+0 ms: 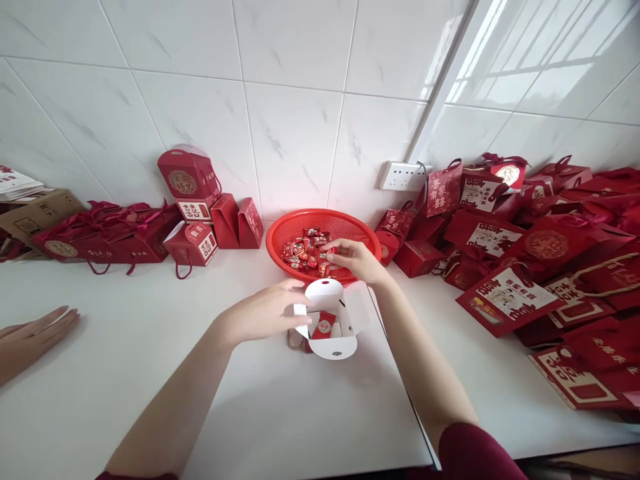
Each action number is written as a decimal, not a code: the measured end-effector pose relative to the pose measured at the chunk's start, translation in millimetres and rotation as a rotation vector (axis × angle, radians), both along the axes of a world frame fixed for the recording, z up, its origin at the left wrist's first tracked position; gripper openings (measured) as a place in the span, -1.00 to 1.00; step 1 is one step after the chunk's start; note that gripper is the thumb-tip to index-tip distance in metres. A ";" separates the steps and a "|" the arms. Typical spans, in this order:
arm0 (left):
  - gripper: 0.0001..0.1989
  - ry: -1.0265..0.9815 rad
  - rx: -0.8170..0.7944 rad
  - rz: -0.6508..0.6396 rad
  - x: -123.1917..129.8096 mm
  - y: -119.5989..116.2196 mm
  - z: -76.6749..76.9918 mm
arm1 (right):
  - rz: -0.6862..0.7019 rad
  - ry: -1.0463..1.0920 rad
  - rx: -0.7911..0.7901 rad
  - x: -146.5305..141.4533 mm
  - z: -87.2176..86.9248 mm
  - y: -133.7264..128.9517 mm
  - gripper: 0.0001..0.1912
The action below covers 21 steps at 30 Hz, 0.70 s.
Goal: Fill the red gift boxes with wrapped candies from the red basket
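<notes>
A small gift box [332, 347], white inside and red outside, stands with its flaps open in front of me. In it lies a red wrapped packet [324, 325] with a round pale emblem. My left hand [267, 311] is at the box's left side, its thumb and fingers around the white side flap. Over the right part of a red plastic basket [280, 230], my right hand [357, 259] has its thumb and fingertips curled at a wrapped candy. Several red wrapped candies [303, 253] lie in the basket.
Red gift boxes [193, 243] stand along the tiled wall at left; a large pile of red boxes [500, 237] fills the right. Another person's hand [43, 337] rests on the white table [310, 427] at left. A power strip [403, 176] is on the wall.
</notes>
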<state>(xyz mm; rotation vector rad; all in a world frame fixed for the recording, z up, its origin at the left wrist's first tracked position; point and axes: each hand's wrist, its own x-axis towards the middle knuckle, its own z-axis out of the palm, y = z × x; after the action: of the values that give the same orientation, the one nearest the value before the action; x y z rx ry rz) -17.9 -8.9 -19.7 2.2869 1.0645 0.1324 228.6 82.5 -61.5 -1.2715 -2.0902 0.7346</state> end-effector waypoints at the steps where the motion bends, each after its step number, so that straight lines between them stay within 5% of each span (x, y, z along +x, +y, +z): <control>1: -0.68 -0.027 0.043 0.032 -0.9 0.4 2.6 | 0.017 0.061 0.001 2.0 0.1 -13.5 -0.67; 6: -0.67 -0.348 0.139 0.303 8.0 5.2 12.1 | 0.178 0.658 -0.098 3.2 11.3 -62.3 -0.74; 9: -0.69 -0.484 0.107 0.313 18.8 8.1 16.1 | 0.213 0.791 -0.114 -1.1 18.9 -75.1 -0.74; 13: -0.80 -0.531 0.057 0.238 29.6 8.1 18.7 | 0.192 0.727 -0.050 -3.2 18.9 -78.7 -0.78; 21: -0.80 -0.390 0.291 0.230 32.6 3.5 9.6 | 0.140 0.517 0.017 1.0 19.4 -76.9 -0.82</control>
<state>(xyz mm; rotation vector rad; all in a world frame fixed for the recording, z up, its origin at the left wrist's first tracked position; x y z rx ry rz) 14.7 -5.4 -10.1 2.2442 1.1485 0.8394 229.6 5.7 -42.1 -0.8174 -1.7611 0.9835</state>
